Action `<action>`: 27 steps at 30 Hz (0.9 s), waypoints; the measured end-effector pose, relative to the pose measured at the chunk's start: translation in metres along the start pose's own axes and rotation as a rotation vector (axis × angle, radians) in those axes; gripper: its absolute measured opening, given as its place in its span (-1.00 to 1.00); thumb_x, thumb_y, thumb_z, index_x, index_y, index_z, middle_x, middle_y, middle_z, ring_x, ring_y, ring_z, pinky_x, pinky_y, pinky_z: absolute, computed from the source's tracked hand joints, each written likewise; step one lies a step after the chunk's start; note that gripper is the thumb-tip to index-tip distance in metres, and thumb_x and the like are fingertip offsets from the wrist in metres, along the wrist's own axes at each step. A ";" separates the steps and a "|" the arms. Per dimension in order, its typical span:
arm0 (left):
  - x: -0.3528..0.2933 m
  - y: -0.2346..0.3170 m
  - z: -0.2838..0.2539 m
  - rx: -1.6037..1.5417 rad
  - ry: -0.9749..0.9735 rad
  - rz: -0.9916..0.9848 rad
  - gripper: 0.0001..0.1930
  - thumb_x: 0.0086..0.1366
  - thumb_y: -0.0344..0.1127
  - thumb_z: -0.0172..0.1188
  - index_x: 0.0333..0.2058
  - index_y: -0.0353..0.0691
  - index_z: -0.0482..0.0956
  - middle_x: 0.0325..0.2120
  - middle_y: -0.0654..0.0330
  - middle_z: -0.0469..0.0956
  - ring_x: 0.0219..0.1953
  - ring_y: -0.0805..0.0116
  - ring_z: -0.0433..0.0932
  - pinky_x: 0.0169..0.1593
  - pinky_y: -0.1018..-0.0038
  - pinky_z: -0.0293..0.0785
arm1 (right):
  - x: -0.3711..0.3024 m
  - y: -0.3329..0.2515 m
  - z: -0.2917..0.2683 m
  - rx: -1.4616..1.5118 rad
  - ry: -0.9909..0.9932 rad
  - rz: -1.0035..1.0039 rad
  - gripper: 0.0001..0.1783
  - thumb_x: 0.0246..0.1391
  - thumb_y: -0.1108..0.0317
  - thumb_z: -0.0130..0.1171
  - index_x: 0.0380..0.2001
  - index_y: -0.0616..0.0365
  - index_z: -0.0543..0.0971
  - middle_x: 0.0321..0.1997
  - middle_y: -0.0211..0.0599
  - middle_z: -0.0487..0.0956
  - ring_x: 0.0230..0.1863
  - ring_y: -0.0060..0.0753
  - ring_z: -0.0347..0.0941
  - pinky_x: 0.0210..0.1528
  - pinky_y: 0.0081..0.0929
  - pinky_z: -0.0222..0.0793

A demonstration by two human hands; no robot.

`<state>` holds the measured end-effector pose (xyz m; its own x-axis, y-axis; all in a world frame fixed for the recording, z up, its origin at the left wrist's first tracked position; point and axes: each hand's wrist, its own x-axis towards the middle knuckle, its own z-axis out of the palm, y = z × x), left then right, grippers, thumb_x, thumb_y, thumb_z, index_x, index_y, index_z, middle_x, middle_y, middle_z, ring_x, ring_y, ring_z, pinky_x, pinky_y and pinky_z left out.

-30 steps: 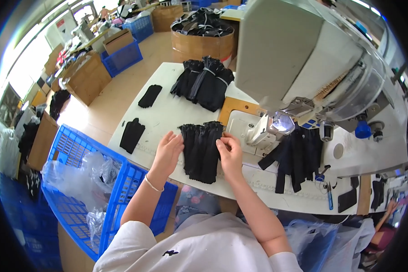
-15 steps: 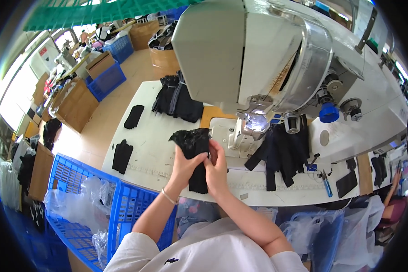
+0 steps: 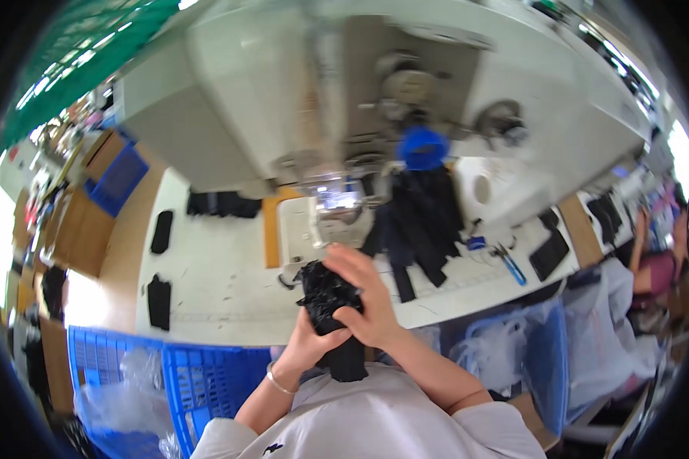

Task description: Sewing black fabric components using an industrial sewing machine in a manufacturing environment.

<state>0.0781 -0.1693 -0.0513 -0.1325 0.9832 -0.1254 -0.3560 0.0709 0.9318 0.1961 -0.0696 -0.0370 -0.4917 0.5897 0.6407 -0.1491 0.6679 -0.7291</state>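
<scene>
A black piece of fabric (image 3: pixel 348 358) with a ruffled, lacy upper end is held close to my body, in front of the table's near edge. My left hand (image 3: pixel 314 338) grips it from the left, with the thumb across its front. My right hand (image 3: pixel 366 302) closes round the ruffled end from the right, fingers curved over the top. Just beyond my hands stands a sewing machine (image 3: pixel 337 197) with its lamp lit over the needle area. To its right, several dark fabric strips (image 3: pixel 425 222) hang together over the table.
Two small black fabric pieces (image 3: pixel 159 302) and a dark bundle (image 3: pixel 223 204) lie on the white table (image 3: pixel 214 283). Blue-handled snips (image 3: pixel 511 266) and a black phone-like slab (image 3: pixel 550 255) rest at the right. Blue crates (image 3: pixel 207 382) with plastic bags stand below. A person (image 3: pixel 658 271) sits far right.
My hands have drawn the black fabric nearer my body, off the table's edge. My right hand has shifted up over the ruffled end. The view has swung to the right.
</scene>
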 end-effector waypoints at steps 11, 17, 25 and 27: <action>0.020 -0.030 0.022 0.113 -0.225 -0.137 -0.55 0.06 -0.41 0.37 -0.06 -0.28 0.46 -0.18 0.18 0.54 -0.14 0.38 0.51 -0.06 0.43 0.50 | -0.017 -0.005 -0.058 -0.142 -0.308 -0.007 -0.59 0.16 0.33 -0.11 0.07 0.13 0.45 0.14 -0.33 0.47 0.28 -0.24 0.23 0.33 -0.12 -0.08; 0.030 -0.019 0.034 -0.150 -0.323 -0.219 -0.71 0.11 -0.37 0.27 -0.20 -0.38 0.49 -0.32 0.09 0.56 0.03 -0.03 0.48 0.02 0.22 0.45 | -0.058 0.012 -0.138 -0.404 0.275 0.307 -0.77 -0.05 0.39 0.23 -0.24 0.09 0.59 -0.23 -0.27 0.59 -0.19 -0.23 0.45 -0.08 -0.35 0.27; 0.029 -0.037 0.032 -0.174 -0.426 -0.163 -0.76 0.21 -0.32 0.20 -0.20 -0.34 0.49 -0.32 0.11 0.59 -0.24 0.29 0.57 -0.06 0.37 0.47 | -0.094 0.068 -0.188 -1.213 0.131 0.378 -0.81 -0.13 0.35 0.27 -0.42 0.11 0.49 -0.29 -0.22 0.40 -0.17 -0.04 0.33 -0.05 -0.16 0.20; 0.026 -0.038 0.031 -0.150 -0.419 -0.146 -0.76 0.21 -0.33 0.20 -0.20 -0.33 0.50 -0.31 0.14 0.59 -0.23 0.32 0.56 -0.05 0.40 0.45 | -0.092 0.074 -0.187 -1.229 0.130 0.346 -0.82 -0.11 0.35 0.25 -0.43 0.13 0.48 -0.32 -0.21 0.42 -0.19 -0.05 0.34 -0.04 -0.16 0.18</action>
<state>0.1167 -0.1411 -0.0798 0.3030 0.9501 -0.0743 -0.4773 0.2188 0.8511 0.3907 0.0106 -0.1048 -0.2489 0.8090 0.5325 0.8891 0.4089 -0.2056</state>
